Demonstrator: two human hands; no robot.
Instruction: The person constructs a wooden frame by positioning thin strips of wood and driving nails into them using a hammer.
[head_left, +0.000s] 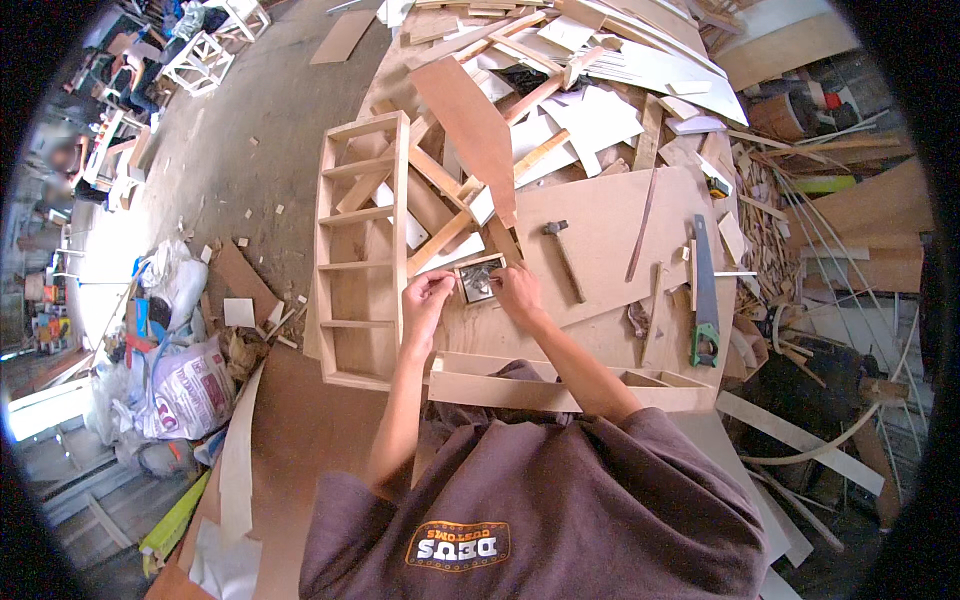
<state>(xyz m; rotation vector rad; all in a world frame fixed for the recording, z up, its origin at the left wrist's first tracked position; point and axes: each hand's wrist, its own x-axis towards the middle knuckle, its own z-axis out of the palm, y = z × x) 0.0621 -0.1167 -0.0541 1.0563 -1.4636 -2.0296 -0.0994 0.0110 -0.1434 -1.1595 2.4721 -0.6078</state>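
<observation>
Between my two hands, on the worktable, is a small wooden box (480, 281) with small dark and shiny bits inside, too small to name. My left hand (426, 306) is beside the box's left edge, thumb and fingertips pinched together; whatever they hold is hidden. Over the box's right side reaches my right hand (518, 296), its fingers bent and closed at the inner edge, and I cannot make out what is in them. A hammer (567, 262) with a wooden handle lies to the right. Left of my hands is a long wooden frame (326, 294) divided by crosspieces.
Close to my body lies a second narrow wooden frame (505, 388). A handsaw (703, 275) with a green handle rests at the table's right. Offcuts and white boards (602, 120) heap up at the far end. Plastic bags (195, 390) stand on the floor at left; people work farther off.
</observation>
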